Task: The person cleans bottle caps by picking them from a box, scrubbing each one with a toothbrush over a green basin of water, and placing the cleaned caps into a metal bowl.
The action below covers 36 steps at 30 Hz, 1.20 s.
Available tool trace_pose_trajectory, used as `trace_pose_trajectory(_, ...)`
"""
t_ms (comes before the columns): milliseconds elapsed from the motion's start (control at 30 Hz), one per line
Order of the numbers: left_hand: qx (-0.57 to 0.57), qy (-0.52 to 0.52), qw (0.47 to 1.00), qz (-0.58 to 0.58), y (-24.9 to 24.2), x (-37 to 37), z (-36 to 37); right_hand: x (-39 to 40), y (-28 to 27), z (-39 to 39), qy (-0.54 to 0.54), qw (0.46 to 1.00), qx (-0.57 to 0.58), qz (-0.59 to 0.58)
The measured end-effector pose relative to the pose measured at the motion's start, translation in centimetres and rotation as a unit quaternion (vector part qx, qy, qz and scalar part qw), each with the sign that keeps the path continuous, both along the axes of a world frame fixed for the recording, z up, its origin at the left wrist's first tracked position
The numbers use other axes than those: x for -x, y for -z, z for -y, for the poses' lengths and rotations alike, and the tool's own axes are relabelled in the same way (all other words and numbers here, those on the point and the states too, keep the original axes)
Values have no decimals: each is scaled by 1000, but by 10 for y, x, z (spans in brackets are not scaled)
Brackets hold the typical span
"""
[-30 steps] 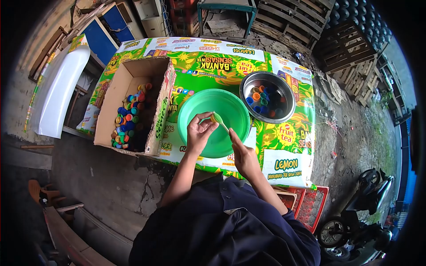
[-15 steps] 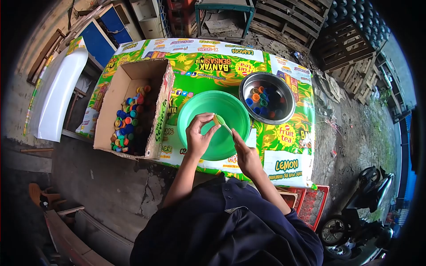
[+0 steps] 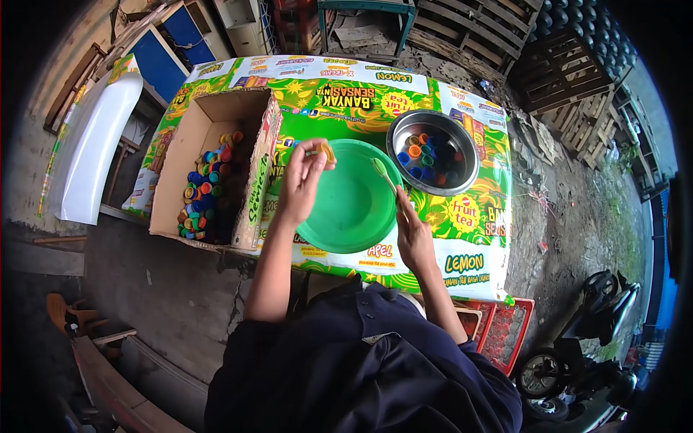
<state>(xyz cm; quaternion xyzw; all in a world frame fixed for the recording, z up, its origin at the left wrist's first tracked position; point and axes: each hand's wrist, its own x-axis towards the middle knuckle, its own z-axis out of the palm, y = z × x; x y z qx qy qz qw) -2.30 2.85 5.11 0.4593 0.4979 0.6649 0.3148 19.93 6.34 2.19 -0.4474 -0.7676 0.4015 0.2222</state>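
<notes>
My left hand pinches a yellow-orange bottle cap above the left rim of a green plastic basin. A toothbrush with a green head and pale handle is gripped in my right hand, at the basin's right side. Its head points up and to the left, apart from the cap. To the upper right stands a metal bowl, with several blue and orange caps inside. On the left, a cardboard box contains many coloured caps.
A table covered with printed green and white plastic carries the containers. Red crates stand by its near right corner. Wooden pallets lean behind, and a motorcycle is parked at the lower right.
My left hand has moved up and left with the cap, away from the toothbrush. The toothbrush in my right hand has shifted right and now tilts up, off the cap.
</notes>
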Motion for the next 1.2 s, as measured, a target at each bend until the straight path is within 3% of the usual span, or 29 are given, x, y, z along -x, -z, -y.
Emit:
trace_pose_trajectory(100,-91,13,995,-50,-57,8,-1,-9,2,1,8,998,-42,-50)
trace_pose_trajectory(167,-132,62,988,43,-53,9,-7,-13,-1,3,23,999,-26,-34)
trace_pose_trajectory(233,42,195,979,39,-8,17,-17,-18,-5,5,29,1000,6,-9)
trace_pose_trajectory(267,199,171,904,-338,21,14,-22,-19,-4,7,31,999,-6,-5)
trace_pose_trajectory(333,259,89,852,-446,52,4,-13,-22,-1,8,30,999,-30,8)
trace_pose_trajectory(433,185,87,923,-327,47,-15,-4,-18,-3,10,61,998,35,-5)
trace_pose_trajectory(500,191,108,939,-266,34,-29,4,-4,18,7,66,987,88,-117)
trace_pose_trajectory(600,116,110,937,-312,26,-47,19,14,28,3,53,965,189,-172)
trace_pose_trajectory(700,61,69,921,-378,36,-49,31,29,33,6,-18,960,187,-207)
trace_pose_trajectory(800,79,6,948,-309,13,-28,52,27,19,-16,16,994,-9,-106)
trace_pose_trajectory(867,105,-74,944,-302,4,10,69,19,1,-45,81,973,-175,-129)
trace_pose_trajectory(933,150,-190,923,-298,8,70,86,0,2,-84,127,936,-327,-17)
trace_pose_trajectory(1033,230,-249,871,-356,46,157,115,-19,2,-103,145,920,-320,172)
trace_pose_trajectory(1100,328,-210,839,-381,58,188,119,-20,7,-98,138,926,-324,134)
trace_pose_trajectory(1167,412,-153,752,-492,63,192,116,-19,10,-87,134,940,-295,110)
trace_pose_trajectory(1200,435,-136,734,-504,71,197,115,-18,14,-81,121,948,-283,80)
